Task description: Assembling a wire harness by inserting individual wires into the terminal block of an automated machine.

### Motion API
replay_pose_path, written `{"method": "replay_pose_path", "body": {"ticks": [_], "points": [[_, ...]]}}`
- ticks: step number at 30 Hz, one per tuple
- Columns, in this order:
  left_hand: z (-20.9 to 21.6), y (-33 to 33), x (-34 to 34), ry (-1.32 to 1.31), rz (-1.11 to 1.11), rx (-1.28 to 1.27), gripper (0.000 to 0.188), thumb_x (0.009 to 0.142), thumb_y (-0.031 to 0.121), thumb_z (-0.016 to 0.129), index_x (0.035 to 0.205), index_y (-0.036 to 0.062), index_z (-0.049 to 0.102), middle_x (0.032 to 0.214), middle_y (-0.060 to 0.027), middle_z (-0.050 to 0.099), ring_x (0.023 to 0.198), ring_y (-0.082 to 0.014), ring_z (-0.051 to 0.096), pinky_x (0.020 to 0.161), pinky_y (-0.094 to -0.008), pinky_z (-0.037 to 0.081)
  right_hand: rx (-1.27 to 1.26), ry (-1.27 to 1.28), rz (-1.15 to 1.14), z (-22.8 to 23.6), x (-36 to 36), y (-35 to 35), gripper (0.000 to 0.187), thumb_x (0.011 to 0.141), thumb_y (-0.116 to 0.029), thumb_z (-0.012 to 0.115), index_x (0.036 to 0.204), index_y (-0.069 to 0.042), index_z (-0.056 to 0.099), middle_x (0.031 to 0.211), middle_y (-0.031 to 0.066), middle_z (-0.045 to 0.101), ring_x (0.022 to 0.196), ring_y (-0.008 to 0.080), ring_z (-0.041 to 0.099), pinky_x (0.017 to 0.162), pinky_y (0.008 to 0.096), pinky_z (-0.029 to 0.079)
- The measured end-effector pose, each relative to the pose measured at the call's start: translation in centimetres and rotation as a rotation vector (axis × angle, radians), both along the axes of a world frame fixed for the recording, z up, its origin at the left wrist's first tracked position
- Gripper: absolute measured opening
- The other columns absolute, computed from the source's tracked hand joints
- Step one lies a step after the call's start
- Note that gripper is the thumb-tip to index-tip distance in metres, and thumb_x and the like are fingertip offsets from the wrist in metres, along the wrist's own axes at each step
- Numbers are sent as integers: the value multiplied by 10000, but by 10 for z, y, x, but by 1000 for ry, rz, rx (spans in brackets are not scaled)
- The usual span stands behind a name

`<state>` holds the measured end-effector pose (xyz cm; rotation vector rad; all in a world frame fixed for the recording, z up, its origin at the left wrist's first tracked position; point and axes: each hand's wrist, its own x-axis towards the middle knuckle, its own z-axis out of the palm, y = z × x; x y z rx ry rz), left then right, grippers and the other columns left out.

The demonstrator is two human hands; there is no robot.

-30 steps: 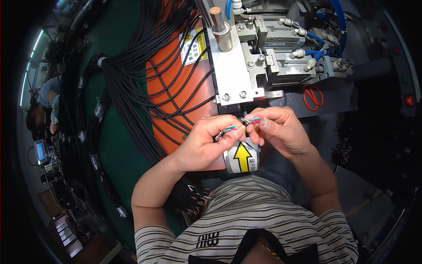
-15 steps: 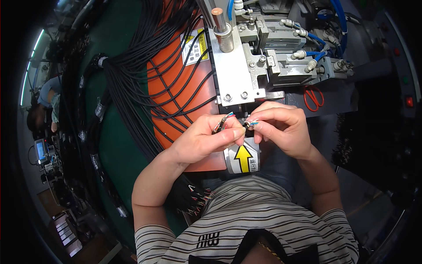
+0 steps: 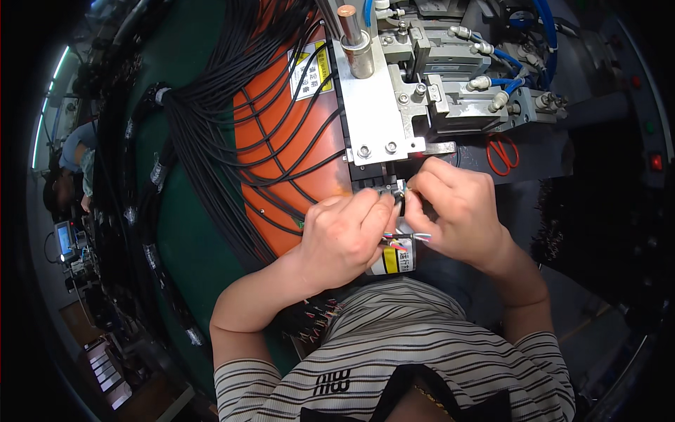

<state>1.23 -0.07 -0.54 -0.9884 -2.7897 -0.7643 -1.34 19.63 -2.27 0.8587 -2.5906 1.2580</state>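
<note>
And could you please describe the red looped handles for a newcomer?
Find the big silvery metal machine with blue hoses. Below its right part, beyond the bare right hand, lie the red looped handles. Bright red sets them apart from silvery metal.

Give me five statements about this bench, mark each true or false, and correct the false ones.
1. Black cables fan over the orange panel. True.
2. The left hand lies flat. False: the left hand has curled fingers, with coloured wire ends beside them.
3. The right hand is nearer the red-handled tool than the left hand is. True.
4. The hoses are yellow. False: the hoses are blue.
5. The person's shirt is striped. True.
</note>
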Motion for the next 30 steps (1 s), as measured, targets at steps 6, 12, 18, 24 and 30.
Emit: {"method": "replay_pose_path", "body": {"ticks": [6,12,18,24,30], "points": [[-9,-5,-6,132,-26,53,499,602,-22,672,1101,-37,650,925,-104,602,730,-242,616,576,-339,505,196,54,-43,-1,2,-2,63,790,-50,675,795,-18,621,742,87,574,582,286,592,508,373,462],[-7,-4,-5,83,-43,26,515,592,-41,657,1107,-44,639,931,-115,605,752,-262,613,618,-346,509,130,43,-47,-10,6,0,50,795,-39,666,795,-22,619,756,86,576,585,276,601,514,366,470],[-11,-6,-8,76,-63,56,538,576,-55,647,1113,-46,633,929,-117,603,737,-263,605,613,-349,504,46,74,-100,-17,9,-2,52,798,-62,663,812,-30,625,753,80,559,577,266,598,511,367,472],[-10,-5,-7,73,-52,53,558,573,-61,646,1130,-43,633,912,-108,591,727,-260,597,605,-351,499,0,13,-117,-20,10,-3,48,808,-59,658,817,-29,622,758,81,562,593,264,606,519,365,476],[-9,-7,-6,85,-84,17,573,578,-68,646,1150,-38,635,881,-101,573,715,-251,588,593,-344,492,26,30,-108,-14,11,-5,42,809,19,663,832,9,629,785,114,609,606,290,608,529,357,477]]}}
